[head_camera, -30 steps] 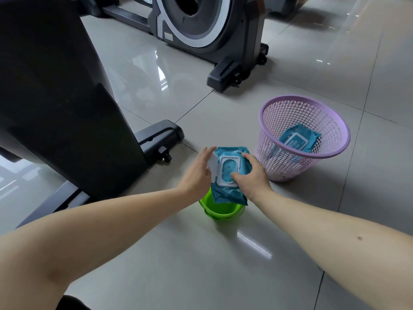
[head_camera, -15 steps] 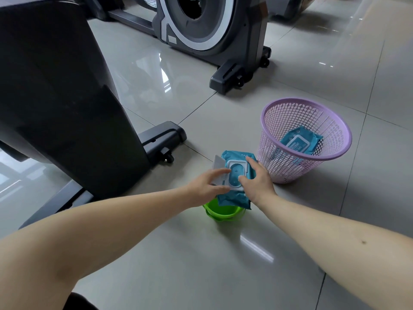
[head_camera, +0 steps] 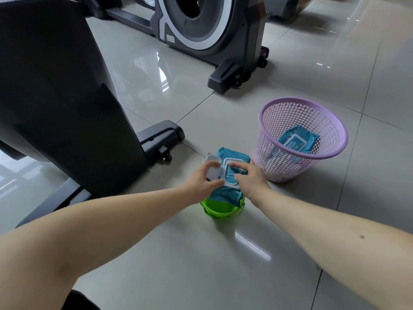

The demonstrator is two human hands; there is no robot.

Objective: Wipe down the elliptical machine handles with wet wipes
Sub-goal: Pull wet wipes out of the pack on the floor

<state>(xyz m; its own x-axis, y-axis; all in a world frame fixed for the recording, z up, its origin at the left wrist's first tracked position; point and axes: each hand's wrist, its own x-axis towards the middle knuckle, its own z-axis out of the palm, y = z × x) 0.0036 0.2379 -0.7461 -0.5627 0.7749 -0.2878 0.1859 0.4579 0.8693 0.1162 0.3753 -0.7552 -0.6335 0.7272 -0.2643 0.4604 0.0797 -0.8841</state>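
Observation:
A teal pack of wet wipes (head_camera: pixel 225 193) lies on top of a small green bucket (head_camera: pixel 220 209) on the tiled floor. Its white flip lid (head_camera: pixel 213 170) is swung open to the left. My left hand (head_camera: pixel 204 180) grips that lid between thumb and fingers. My right hand (head_camera: pixel 251 179) holds the pack's right side, fingers curled at the white dispensing opening. The black body of the elliptical machine (head_camera: pixel 55 97) fills the left of the view; its handles are out of sight.
A purple mesh basket (head_camera: pixel 335 148) stands right of the bucket with a second teal wipes pack (head_camera: pixel 298 139) inside. Another exercise machine with a large flywheel (head_camera: pixel 201 25) stands at the back. The near machine's foot (head_camera: pixel 161 135) reaches toward the bucket.
The pack's lid has gone from closed to flipped open leftward. My left hand moved from the pack's left edge onto the lid. My right hand stayed on the pack.

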